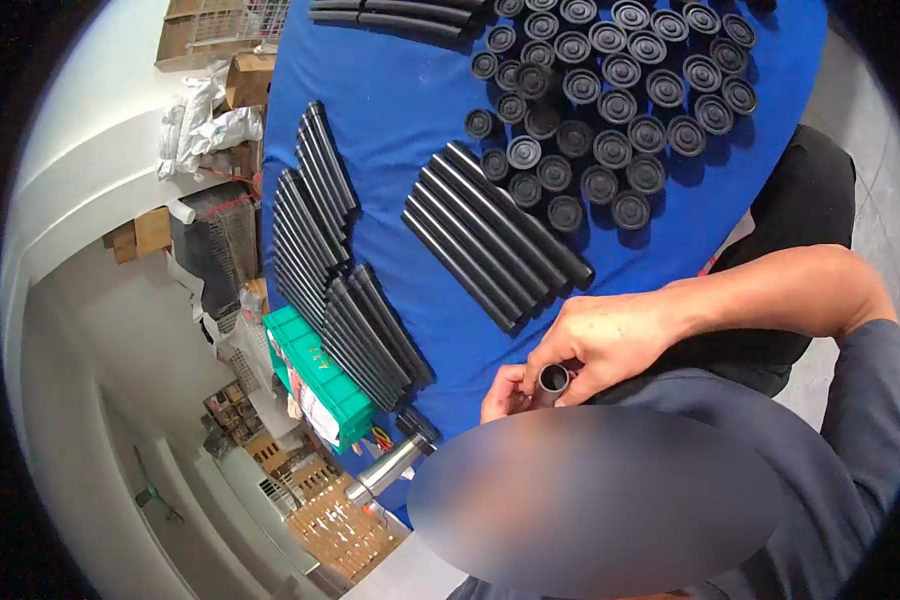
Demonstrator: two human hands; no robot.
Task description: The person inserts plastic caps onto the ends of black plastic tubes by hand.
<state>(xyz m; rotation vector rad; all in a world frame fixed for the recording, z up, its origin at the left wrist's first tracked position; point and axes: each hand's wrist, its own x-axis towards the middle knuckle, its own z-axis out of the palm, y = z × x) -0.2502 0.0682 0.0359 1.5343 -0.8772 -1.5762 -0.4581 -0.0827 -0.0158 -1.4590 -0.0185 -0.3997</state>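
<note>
A black tube (553, 378) points its hollow round end at the camera, close to my body. My right hand (610, 345) wraps its thumb and fingers round the tube from the right. On the tube's left side is my left hand (506, 392), its fingers curled against it; a blurred patch hides the rest of that hand and the tube's lower part. Just above my hands, several long black tubes (495, 240) lie side by side on the blue cloth (410, 130).
Many round black ringed pieces (615, 105) stand at the upper right. More black tubes (320, 230) lie at the left, beside a green crate (320, 375). A silver cylindrical tool (385, 470) with a black end is at the lower left. Thin black tubes (400, 15) lie along the top.
</note>
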